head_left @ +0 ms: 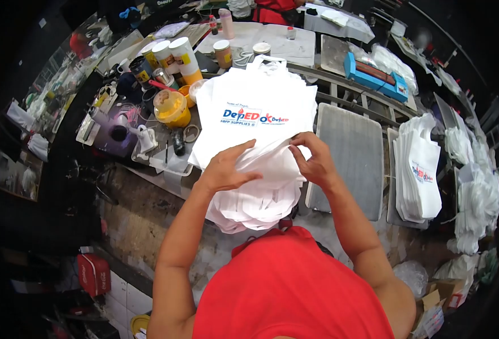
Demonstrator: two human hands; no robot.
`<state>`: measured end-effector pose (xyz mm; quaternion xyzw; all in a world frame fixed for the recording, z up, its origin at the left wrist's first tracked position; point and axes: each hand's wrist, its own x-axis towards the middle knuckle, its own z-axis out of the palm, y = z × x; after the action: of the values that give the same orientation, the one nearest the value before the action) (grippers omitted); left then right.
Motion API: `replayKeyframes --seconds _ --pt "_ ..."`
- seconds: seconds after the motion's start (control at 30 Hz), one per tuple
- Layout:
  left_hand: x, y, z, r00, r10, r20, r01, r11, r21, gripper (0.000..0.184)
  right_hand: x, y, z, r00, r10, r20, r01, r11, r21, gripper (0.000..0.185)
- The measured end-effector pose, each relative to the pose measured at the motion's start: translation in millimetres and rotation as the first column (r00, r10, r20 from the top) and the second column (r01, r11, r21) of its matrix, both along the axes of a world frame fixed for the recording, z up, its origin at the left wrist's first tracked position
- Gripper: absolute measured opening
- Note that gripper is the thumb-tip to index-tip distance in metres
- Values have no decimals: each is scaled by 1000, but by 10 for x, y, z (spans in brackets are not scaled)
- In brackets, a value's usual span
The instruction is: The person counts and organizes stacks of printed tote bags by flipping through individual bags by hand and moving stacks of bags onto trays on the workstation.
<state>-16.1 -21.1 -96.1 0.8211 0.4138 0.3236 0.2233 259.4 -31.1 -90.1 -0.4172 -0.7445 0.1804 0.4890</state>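
Note:
A thick stack of white cloth tote bags (243,93) lies in front of me, its lower part hanging over the table's near edge. The top bag carries a red and blue "DepED" and "OK" print, and its handle loop points away from me. On the near left part of the top bag rests my left hand (229,166), thumb and fingers spread apart. My right hand (314,161) pinches the fabric at the bag's right side, below the print. Creases run through the cloth between both hands.
Left of the stack stand a yellow tub (172,110), several ink containers (184,56) and a tape roll (191,133). To the right lie a grey board (348,161) and another pile of printed bags (416,169). A blue machine (375,76) sits at the back right.

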Motion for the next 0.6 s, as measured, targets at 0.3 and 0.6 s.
replayKeyframes --seconds 0.3,0.6 --pt "-233 311 113 835 394 384 -431 902 13 25 264 -259 -120 927 168 335 -95 970 -223 31" --pt "23 -24 170 995 -94 42 95 995 -8 45 -14 45 81 999 19 37 -11 974 -228 10"
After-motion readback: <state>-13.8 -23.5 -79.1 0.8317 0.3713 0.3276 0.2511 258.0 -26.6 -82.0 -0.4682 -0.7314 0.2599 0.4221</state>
